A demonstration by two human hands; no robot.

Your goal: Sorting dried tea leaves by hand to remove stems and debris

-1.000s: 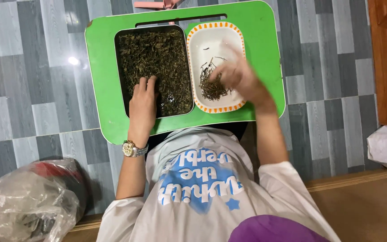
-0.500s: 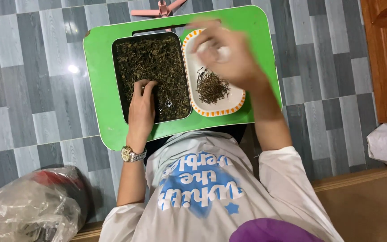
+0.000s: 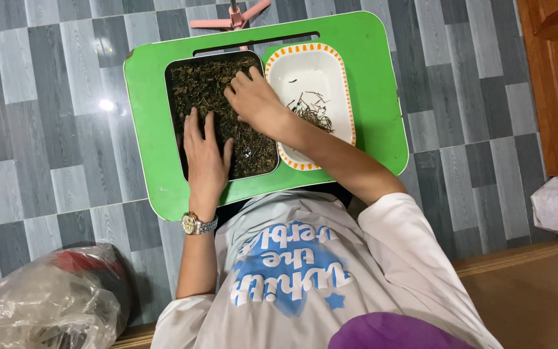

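On the green tabletop, from the head view: dark tray full of dried leaves, just beside a white dish with a small heap of stems. Left hand flat on the leaves, fingers spread a little. Right hand reaching across, fingers curled down into the leaves; cannot tell if pinching anything. Could knock the dish with that forearm and spill the stems. Could flick crumbs over the tray rim onto the floor.
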